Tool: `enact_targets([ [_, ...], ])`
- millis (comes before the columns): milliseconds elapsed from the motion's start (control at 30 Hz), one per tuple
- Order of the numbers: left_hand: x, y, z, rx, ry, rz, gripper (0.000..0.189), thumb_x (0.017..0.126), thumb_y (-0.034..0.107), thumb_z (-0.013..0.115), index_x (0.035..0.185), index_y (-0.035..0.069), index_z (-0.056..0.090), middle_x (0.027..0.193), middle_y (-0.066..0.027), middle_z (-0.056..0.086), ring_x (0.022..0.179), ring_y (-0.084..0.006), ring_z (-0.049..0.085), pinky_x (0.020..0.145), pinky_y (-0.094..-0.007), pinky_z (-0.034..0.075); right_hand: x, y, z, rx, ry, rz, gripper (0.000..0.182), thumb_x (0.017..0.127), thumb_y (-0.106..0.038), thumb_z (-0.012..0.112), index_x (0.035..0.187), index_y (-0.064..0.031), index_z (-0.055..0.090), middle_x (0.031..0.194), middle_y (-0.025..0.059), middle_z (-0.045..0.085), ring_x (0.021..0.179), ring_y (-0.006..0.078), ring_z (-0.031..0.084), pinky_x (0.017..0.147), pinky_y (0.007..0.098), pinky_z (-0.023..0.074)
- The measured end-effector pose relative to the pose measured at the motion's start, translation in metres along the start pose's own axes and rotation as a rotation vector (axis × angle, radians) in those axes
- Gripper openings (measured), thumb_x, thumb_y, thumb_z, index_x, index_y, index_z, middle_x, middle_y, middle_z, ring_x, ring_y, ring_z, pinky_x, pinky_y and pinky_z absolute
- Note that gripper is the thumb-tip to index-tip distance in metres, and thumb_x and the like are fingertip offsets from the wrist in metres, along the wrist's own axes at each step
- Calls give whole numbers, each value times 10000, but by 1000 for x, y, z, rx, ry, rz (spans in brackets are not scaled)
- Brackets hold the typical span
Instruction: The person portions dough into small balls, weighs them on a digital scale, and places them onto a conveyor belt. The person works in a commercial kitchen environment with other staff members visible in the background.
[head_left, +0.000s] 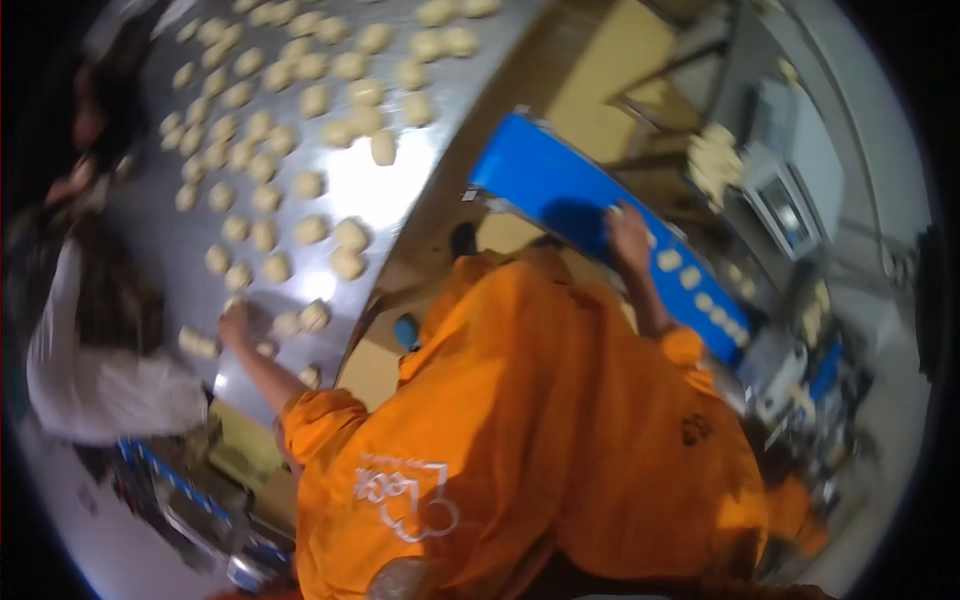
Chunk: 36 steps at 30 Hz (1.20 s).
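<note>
My left hand (235, 322) is over the metal table (352, 187) at the lower left, at a dough ball (236, 304); whether the fingers grip it cannot be told. Close by lie more dough balls (313, 316) and an oblong dough piece (199, 342). Over on the right, my right hand (627, 229) is at the blue conveyor belt (540, 169), with a bit of pale dough seeming to show at its fingertips. Dough pieces (690, 277) lie in a line along the belt beyond this hand. Many dough balls cover the table's upper part.
A person in white sleeves (112, 390) stands at the table's left side. Beyond the belt, a pile of dough (715, 165) lies beside a scale-like device (784, 210). Machinery (780, 375) stands at the belt's lower right end. A wooden frame (675, 97) is at the upper right.
</note>
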<state>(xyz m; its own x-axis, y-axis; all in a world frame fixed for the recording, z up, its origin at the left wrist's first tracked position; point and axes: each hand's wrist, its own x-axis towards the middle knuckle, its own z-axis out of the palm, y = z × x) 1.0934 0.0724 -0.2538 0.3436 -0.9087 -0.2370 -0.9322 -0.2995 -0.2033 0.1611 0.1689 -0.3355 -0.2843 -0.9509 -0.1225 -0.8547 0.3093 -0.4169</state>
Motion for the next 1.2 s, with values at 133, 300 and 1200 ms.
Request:
enact_targets([
  [133, -6, 255, -78, -5, 739, -343, 504, 942, 388, 507, 1241, -16, 546, 1228, -216, 557, 1111, -351, 562, 906, -460, 436, -18, -16, -44, 244, 379, -209, 224, 906, -142, 624, 1103, -42, 589, 1035, 144, 620, 1053, 325, 574, 943, 396, 462],
  [300, -99, 491, -160, -947, 826, 432, 512, 775, 8, 634, 1245, -35, 436, 1202, -169, 450, 1107, -306, 447, 979, -426, 380, -34, -74, -176, 783, 700, 192, 291, 918, -93, 637, 1198, -37, 582, 1119, 58, 610, 1065, 162, 568, 934, 315, 472],
  [1200, -401, 854, -48, -291, -159, 1295, 552, 701, 384, 805, 1113, 106, 565, 1167, -138, 551, 912, -335, 654, 730, -448, 535, -131, 157, -116, 1051, 191, 516, 461, 822, -207, 701, 1186, 10, 522, 1124, 193, 591, 1038, 313, 604, 879, 378, 518],
])
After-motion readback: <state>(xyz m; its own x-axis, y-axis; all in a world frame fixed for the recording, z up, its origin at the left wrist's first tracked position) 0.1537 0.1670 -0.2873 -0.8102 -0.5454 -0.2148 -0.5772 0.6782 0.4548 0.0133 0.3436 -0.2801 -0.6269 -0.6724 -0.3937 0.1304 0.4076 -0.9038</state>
